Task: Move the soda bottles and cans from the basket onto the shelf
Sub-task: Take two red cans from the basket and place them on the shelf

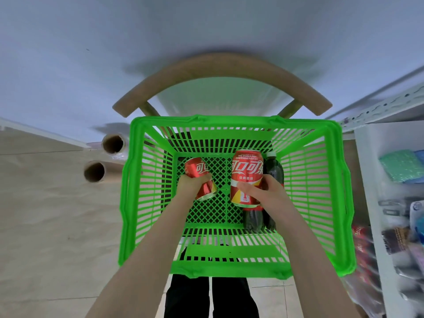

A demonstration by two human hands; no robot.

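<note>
A green basket sits on the seat of a wooden chair, and both arms reach down into it. The left hand grips a red cola can, tilted, its fingers curled over the can's lower half. The right hand holds a second red can, thumb across the front, raised above the basket floor. Beside and beneath that can, two dark soda bottles lie along the basket's right wall. The white shelf stands just to the right, its goods blurred. Two cardboard tubes lie at left.
</note>
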